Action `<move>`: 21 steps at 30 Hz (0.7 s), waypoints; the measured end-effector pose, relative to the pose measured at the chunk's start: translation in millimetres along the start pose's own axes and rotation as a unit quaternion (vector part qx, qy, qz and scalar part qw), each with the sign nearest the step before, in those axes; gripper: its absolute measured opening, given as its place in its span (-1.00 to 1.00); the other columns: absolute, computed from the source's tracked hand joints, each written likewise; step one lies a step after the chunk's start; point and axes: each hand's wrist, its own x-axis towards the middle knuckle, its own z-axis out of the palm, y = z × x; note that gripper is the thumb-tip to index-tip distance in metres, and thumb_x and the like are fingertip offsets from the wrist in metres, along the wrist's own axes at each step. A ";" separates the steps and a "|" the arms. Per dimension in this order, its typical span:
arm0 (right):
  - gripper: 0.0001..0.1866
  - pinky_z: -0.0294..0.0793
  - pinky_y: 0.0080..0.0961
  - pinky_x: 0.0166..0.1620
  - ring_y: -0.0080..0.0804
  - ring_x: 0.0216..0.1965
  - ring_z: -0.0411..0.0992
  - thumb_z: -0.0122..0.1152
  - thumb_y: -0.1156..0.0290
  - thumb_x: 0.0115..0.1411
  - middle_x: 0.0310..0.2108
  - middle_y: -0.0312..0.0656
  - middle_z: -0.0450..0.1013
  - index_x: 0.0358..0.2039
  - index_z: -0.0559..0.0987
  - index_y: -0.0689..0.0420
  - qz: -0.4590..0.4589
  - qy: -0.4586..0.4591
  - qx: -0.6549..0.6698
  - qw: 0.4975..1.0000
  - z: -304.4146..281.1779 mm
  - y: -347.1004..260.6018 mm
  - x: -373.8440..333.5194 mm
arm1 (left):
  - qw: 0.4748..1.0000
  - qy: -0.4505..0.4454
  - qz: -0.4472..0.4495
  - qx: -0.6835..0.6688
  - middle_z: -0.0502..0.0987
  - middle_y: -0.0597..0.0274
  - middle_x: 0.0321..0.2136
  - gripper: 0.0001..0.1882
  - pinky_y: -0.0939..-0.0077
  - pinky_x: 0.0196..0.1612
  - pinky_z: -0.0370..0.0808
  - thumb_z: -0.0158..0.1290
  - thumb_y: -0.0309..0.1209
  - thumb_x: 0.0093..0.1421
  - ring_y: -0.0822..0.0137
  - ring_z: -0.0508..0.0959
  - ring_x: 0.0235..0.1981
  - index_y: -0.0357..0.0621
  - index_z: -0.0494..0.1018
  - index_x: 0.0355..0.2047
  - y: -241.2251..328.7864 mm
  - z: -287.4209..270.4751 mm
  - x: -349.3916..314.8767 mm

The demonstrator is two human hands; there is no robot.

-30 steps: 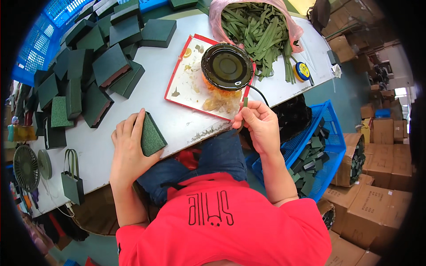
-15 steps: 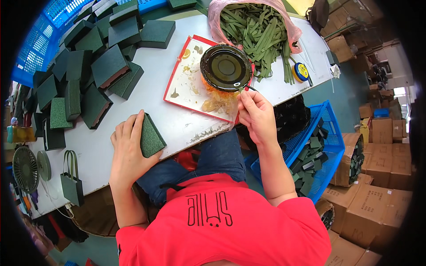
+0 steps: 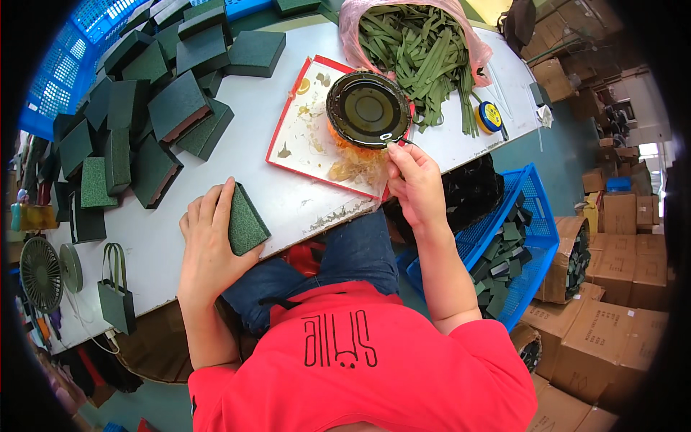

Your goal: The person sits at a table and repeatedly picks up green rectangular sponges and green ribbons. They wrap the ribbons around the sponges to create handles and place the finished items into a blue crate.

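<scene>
My left hand (image 3: pixel 212 234) rests at the table's front edge, thumb and fingers closed around a dark green textured box (image 3: pixel 248 219). My right hand (image 3: pixel 416 178) is at the near right rim of a round black pot (image 3: pixel 367 108) of dark, glossy liquid. Its thumb and index finger are pinched together by the rim. Whatever lies between those fingertips is too small to make out. Under the pot is a white tray (image 3: pixel 284 154) with a red rim, smeared with yellowish, hardened drips.
Dark green boxes (image 3: pixel 201 50) are heaped at the left beside a blue crate (image 3: pixel 61 68). A pink bag (image 3: pixel 479 57) spills green straps (image 3: pixel 417 65). Near it is a blue-and-yellow round tin (image 3: pixel 489 117). A small green bag (image 3: pixel 116 302) and fan (image 3: pixel 42 275) stand left. Another blue crate (image 3: pixel 536 273) is at right.
My right hand has shifted very slightly at the pot's rim, and the small green bit seen at its fingertips no longer shows clearly. My left hand stays on the box.
</scene>
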 end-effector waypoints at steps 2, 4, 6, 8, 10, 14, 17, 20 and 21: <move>-0.81 -0.06 -0.70 -0.65 -0.79 -0.72 0.05 0.24 0.36 0.34 -0.59 -0.39 0.37 -0.38 0.51 0.16 0.006 -0.005 0.011 1.000 -1.0 -0.6 0.1 | 1.000 0.000 -0.002 0.004 0.32 0.04 0.21 0.06 0.13 0.28 0.20 0.35 -0.39 -0.23 -0.02 0.31 0.19 -0.19 0.20 0.36 1.7 0.0 0.6; -0.81 -0.06 -0.70 -0.65 -0.79 -0.72 0.05 0.23 0.37 0.34 -0.60 -0.39 0.37 -0.39 0.50 0.16 0.012 -0.009 0.022 1.000 -1.5 -2.2 -0.5 | 1.000 0.001 -0.005 0.006 0.32 0.03 0.21 0.08 0.12 0.28 0.19 0.38 -0.38 -0.24 -0.02 0.31 0.19 -0.19 0.20 0.36 3.5 0.1 0.8; -0.81 -0.06 -0.70 -0.65 -0.79 -0.72 0.05 0.22 0.38 0.35 -0.60 -0.40 0.36 -0.39 0.50 0.16 0.011 -0.010 0.036 0.999 -2.0 -2.2 -2.7 | 1.000 0.002 -0.012 0.008 0.31 0.02 0.21 0.10 0.12 0.28 0.19 0.41 -0.36 -0.26 -0.03 0.31 0.19 -0.19 0.20 0.36 4.2 -0.1 0.0; -0.82 -0.05 -0.71 -0.64 -0.80 -0.71 0.05 0.21 0.39 0.35 -0.58 -0.41 0.36 -0.39 0.51 0.17 -0.003 -0.012 0.026 1.000 -0.5 -1.6 -8.8 | 1.000 0.017 -0.007 -0.008 0.33 0.02 0.20 0.07 0.09 0.26 0.20 0.44 -0.32 -0.25 -0.03 0.32 0.19 -0.20 0.25 0.33 1.7 2.5 -2.0; -0.84 -0.02 -0.72 -0.62 -0.80 -0.69 0.07 0.21 0.40 0.34 -0.57 -0.41 0.37 -0.37 0.52 0.18 -0.030 -0.018 -0.010 0.999 5.5 -4.8 -22.3 | 0.998 0.030 0.016 -0.048 0.34 0.02 0.20 0.04 0.08 0.26 0.22 0.46 -0.31 -0.25 -0.04 0.33 0.19 -0.21 0.28 0.31 -0.2 2.5 -3.0; -0.87 0.22 -0.75 -0.45 -0.79 -0.50 0.29 0.21 0.40 0.33 -0.47 -0.41 0.45 -0.32 0.55 0.19 0.000 -0.127 -0.092 0.988 18.9 -4.9 -53.5 | 0.980 0.021 0.103 -0.166 0.34 0.00 0.23 0.08 0.12 0.29 0.26 0.48 -0.33 -0.32 -0.08 0.32 0.23 -0.24 0.30 0.29 3.6 -4.5 4.2; -0.87 0.30 -0.75 -0.37 -0.79 -0.42 0.35 0.23 0.40 0.33 -0.43 -0.41 0.48 -0.32 0.54 0.19 0.079 -0.237 -0.147 0.957 31.9 -1.5 -68.2 | 0.961 0.008 0.164 -0.224 0.35 0.00 0.25 0.13 0.12 0.29 0.27 0.50 -0.31 -0.37 -0.10 0.33 0.23 -0.26 0.30 0.30 5.9 -8.9 10.2; -0.83 0.38 -0.72 -0.27 -0.78 -0.35 0.38 0.24 0.37 0.35 -0.38 -0.39 0.51 -0.32 0.54 0.21 0.166 -0.289 -0.143 0.932 48.4 3.1 -75.0 | 0.948 0.018 0.196 -0.250 0.40 0.05 0.19 0.03 0.11 0.21 0.38 0.46 -0.37 -0.32 -0.08 0.37 0.15 -0.20 0.34 0.27 11.8 -11.4 12.7; -0.82 0.39 -0.72 -0.26 -0.78 -0.33 0.39 0.24 0.36 0.35 -0.38 -0.38 0.51 -0.32 0.54 0.21 0.179 -0.303 -0.148 0.924 51.5 4.0 -75.7 | 0.947 0.015 0.201 -0.250 0.40 0.05 0.19 0.03 0.11 0.21 0.38 0.46 -0.37 -0.32 -0.08 0.37 0.15 -0.20 0.35 0.27 12.2 -12.0 13.6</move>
